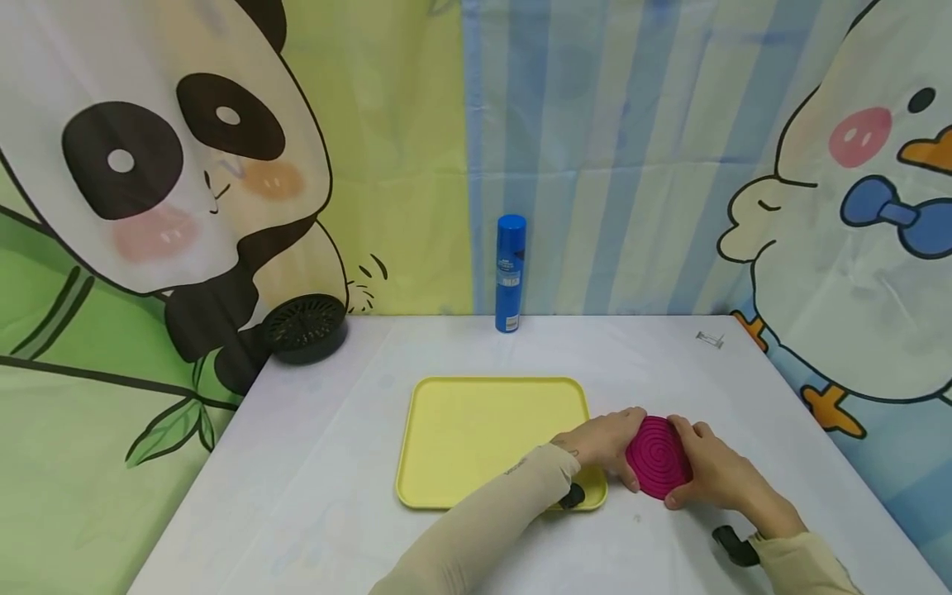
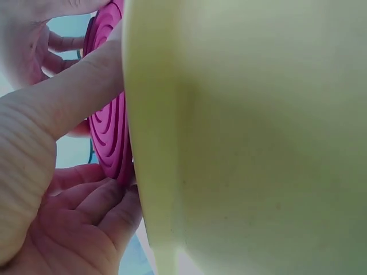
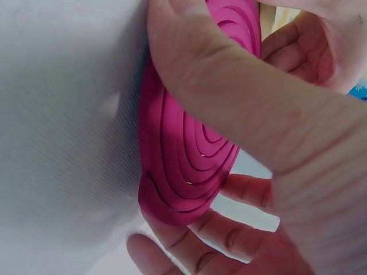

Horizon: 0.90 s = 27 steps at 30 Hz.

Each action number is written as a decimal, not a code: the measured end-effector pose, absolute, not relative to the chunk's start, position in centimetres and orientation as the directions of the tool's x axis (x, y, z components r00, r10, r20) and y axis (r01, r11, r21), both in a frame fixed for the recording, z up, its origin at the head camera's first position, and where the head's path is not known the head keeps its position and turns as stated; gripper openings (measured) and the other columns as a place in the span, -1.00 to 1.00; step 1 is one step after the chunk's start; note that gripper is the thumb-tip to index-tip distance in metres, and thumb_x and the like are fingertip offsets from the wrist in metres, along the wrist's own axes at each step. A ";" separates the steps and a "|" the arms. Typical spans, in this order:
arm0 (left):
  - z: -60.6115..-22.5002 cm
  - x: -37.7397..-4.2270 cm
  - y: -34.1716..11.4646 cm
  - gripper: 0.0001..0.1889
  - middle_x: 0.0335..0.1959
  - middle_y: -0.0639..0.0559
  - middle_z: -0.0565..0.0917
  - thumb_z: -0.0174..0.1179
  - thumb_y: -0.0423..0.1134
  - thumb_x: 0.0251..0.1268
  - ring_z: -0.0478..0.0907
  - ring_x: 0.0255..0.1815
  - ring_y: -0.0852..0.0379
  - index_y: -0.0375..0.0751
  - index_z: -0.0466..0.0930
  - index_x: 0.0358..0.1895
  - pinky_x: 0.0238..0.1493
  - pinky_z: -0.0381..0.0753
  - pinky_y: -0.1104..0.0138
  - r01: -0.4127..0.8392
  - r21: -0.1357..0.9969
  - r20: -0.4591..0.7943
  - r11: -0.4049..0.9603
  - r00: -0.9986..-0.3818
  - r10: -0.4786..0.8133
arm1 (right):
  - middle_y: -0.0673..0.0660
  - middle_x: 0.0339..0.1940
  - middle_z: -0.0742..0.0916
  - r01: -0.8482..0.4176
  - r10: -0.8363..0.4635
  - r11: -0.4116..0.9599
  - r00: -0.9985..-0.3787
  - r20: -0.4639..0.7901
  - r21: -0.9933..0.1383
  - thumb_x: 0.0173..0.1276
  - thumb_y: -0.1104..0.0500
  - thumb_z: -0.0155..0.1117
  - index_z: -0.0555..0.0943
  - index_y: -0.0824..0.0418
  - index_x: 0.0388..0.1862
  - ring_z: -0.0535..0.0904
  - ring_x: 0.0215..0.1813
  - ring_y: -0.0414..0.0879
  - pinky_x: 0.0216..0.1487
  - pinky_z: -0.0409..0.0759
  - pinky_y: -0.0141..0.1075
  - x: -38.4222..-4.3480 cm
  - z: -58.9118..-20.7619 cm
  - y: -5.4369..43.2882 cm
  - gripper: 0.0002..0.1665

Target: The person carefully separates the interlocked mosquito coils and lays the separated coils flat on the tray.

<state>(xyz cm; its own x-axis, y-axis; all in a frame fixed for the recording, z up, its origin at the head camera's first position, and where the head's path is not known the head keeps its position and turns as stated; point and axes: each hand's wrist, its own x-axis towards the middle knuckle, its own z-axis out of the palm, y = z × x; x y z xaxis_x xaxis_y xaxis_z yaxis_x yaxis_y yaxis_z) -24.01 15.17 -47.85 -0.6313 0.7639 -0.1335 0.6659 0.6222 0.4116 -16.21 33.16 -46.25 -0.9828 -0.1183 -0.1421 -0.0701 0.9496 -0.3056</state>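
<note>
In the head view, the magenta disc [image 1: 658, 457] was right of centre in the lower half of the frame, just beyond the right edge of the yellow tray [image 1: 476, 438]. The left hand [image 1: 608, 442] gripped its left edge and the right hand [image 1: 716, 475] its right edge, fingers and thumbs bent about the rim. That view showed the disc's ringed face but hid most fingers beneath it; the left wrist view showed the left thumb lying over the face, with fingers behind the lower edge. The right wrist view alone revealed a small tab [image 3: 148, 193] on the rim, at the lower centre of the frame. Whether the disc touched the white table [image 1: 357, 446] I could not tell. Only the head view showed whole the blue can [image 1: 510, 277] at upper centre, the black slotted bowl [image 1: 305, 328] left of centre and a small metal piece [image 1: 710, 339] at right.
</note>
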 end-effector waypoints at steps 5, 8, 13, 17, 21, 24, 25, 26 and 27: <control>-48.0 -23.9 15.2 -0.08 0.07 0.26 0.50 0.68 0.03 -0.20 0.48 -0.04 0.41 0.07 0.33 0.29 0.01 0.51 0.61 0.676 0.394 -0.113 0.623 -0.637 0.763 | 0.48 0.07 0.51 -0.075 -0.124 0.940 -0.984 -0.128 -0.334 -0.32 -0.13 0.81 0.15 0.45 0.46 0.60 0.00 0.21 -0.05 0.71 0.19 -15.9 -46.2 33.0 0.49; -48.0 -23.9 15.2 -0.03 0.10 0.22 0.47 0.67 0.08 -0.20 0.47 -0.03 0.41 0.05 0.31 0.36 0.03 0.50 0.63 0.700 0.350 -0.099 0.623 -0.634 0.767 | 0.51 0.08 0.51 -0.080 -0.125 0.939 -0.986 -0.115 -0.333 -0.32 -0.13 0.81 0.16 0.47 0.46 0.60 0.01 0.24 -0.03 0.70 0.20 -15.8 -46.4 33.0 0.50; -48.0 -23.9 15.2 0.00 0.06 0.20 0.45 0.66 0.14 -0.21 0.42 -0.05 0.40 0.03 0.32 0.38 -0.01 0.49 0.63 0.720 0.300 -0.080 0.626 -0.634 0.769 | 0.51 0.09 0.51 -0.091 -0.126 0.938 -0.988 -0.086 -0.333 -0.32 -0.11 0.81 0.18 0.49 0.45 0.59 0.02 0.26 -0.04 0.71 0.21 -15.6 -46.5 32.9 0.48; -48.0 -23.9 15.1 0.02 0.05 0.19 0.44 0.65 0.16 -0.21 0.40 -0.04 0.38 0.01 0.32 0.39 -0.02 0.48 0.63 0.731 0.286 -0.062 0.619 -0.631 0.773 | 0.50 0.08 0.52 -0.105 -0.131 0.937 -0.990 -0.054 -0.334 -0.33 -0.07 0.82 0.19 0.51 0.44 0.58 0.02 0.27 -0.05 0.71 0.22 -15.4 -46.5 32.8 0.47; -48.3 -24.0 15.0 0.07 0.08 0.17 0.43 0.65 0.16 -0.22 0.41 -0.01 0.37 -0.01 0.27 0.43 0.03 0.48 0.63 0.742 0.280 -0.022 0.609 -0.629 0.777 | 0.55 0.13 0.48 -0.100 -0.119 0.936 -0.992 -0.036 -0.336 -0.27 -0.04 0.81 0.16 0.49 0.46 0.55 0.07 0.35 -0.05 0.70 0.24 -15.4 -46.4 32.7 0.45; -48.5 -24.2 14.7 0.10 0.11 0.15 0.43 0.65 0.11 -0.19 0.43 0.00 0.38 0.02 0.21 0.48 0.05 0.50 0.63 0.724 0.326 -0.005 0.608 -0.642 0.766 | 0.58 0.16 0.46 -0.095 -0.109 0.935 -0.994 -0.020 -0.343 -0.20 0.02 0.79 0.15 0.48 0.48 0.53 0.09 0.40 -0.06 0.70 0.25 -15.3 -46.2 32.6 0.40; -48.5 -24.2 14.7 0.09 0.12 0.15 0.43 0.65 0.08 -0.16 0.44 0.00 0.39 0.03 0.20 0.50 0.05 0.52 0.63 0.712 0.350 -0.006 0.609 -0.649 0.761 | 0.58 0.15 0.47 -0.098 -0.108 0.934 -0.994 -0.011 -0.342 -0.17 0.06 0.78 0.15 0.48 0.49 0.54 0.09 0.40 -0.05 0.70 0.25 -15.3 -46.1 32.6 0.37; -48.4 -24.2 14.6 0.08 0.13 0.15 0.42 0.64 0.06 -0.12 0.45 0.00 0.39 0.06 0.18 0.51 0.03 0.53 0.62 0.695 0.380 -0.009 0.610 -0.656 0.754 | 0.58 0.15 0.48 -0.101 -0.108 0.934 -0.994 -0.002 -0.342 -0.15 0.10 0.77 0.16 0.48 0.49 0.55 0.09 0.40 -0.06 0.70 0.24 -15.3 -45.9 32.6 0.34; -48.4 -24.3 14.5 0.06 0.14 0.15 0.42 0.62 0.03 -0.08 0.47 0.00 0.39 0.08 0.17 0.52 0.02 0.55 0.60 0.679 0.409 -0.011 0.610 -0.664 0.747 | 0.58 0.13 0.49 -0.107 -0.112 0.933 -0.994 0.007 -0.342 -0.12 0.13 0.75 0.16 0.48 0.49 0.55 0.08 0.39 -0.06 0.70 0.24 -15.3 -45.7 32.7 0.31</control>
<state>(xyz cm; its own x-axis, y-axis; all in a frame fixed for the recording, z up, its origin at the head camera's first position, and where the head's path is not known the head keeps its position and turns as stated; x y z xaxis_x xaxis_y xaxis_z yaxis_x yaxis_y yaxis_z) -24.26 14.52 -48.36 -0.6643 0.7474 -0.0112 0.6791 0.6097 0.4088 -15.30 32.66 -45.72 -0.9937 -0.1118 0.0067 -0.1074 0.9334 -0.3423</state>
